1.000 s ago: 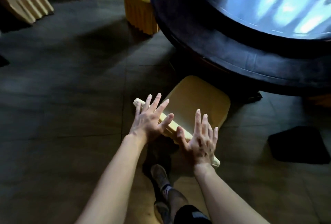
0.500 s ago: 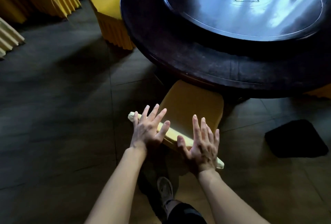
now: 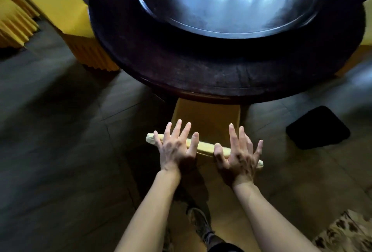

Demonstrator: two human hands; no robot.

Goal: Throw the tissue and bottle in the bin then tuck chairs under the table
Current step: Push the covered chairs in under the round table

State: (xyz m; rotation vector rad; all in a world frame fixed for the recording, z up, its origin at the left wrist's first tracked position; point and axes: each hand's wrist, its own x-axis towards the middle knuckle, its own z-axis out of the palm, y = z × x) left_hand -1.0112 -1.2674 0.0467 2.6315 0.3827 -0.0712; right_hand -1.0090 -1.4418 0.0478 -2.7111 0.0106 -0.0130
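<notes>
A yellow-covered chair stands in front of me with its seat partly under the rim of the dark round table. My left hand and my right hand rest flat on the top edge of the chair's back, palms down and fingers spread, not gripping. No tissue, bottle or bin is in view.
A glass turntable lies on the table. Another yellow chair sits at the table's left, more yellow covers at far left. A black flat object lies on the floor at right. My shoe is below the chair.
The chair has slid forward, its seat going further under the table rim. Both hands stayed flat on the chair back and moved with it; I have stepped closer.
</notes>
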